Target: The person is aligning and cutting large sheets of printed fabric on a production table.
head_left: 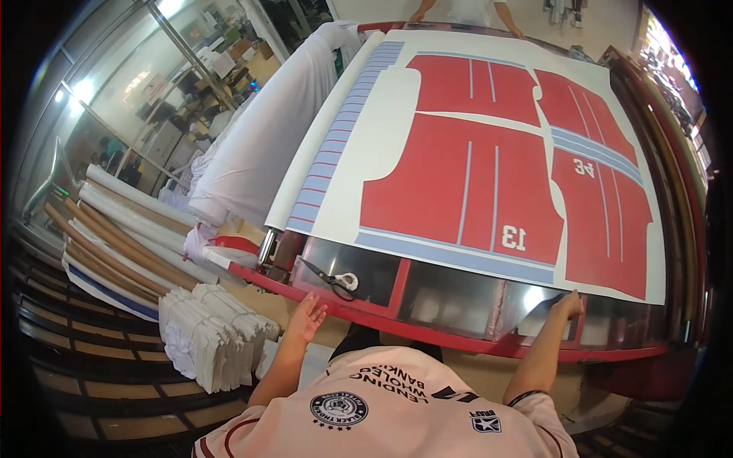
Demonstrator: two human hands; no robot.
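A large printed sheet (450, 183) lies over the table, white with red jersey-shaped panels and blue-grey stripes and bands. My right hand (569, 305) is closed at its near edge, right of the middle, pinching the border. My left hand (307, 319) is apart from the sheet, just off the red table rim (366, 311), palm up with its fingers loosely stretched and nothing in them. Beyond it on the glass top lie black-handled scissors (330, 278) and a small white roll (349, 281), partly overlapping.
A co-worker (466, 11) stands at the far edge, both hands near the table. Long rollers (660, 168) run along the right side. White fabric (263, 114) hangs over the left. Paper rolls (137, 206) and tied white bundles (214, 336) stand at lower left.
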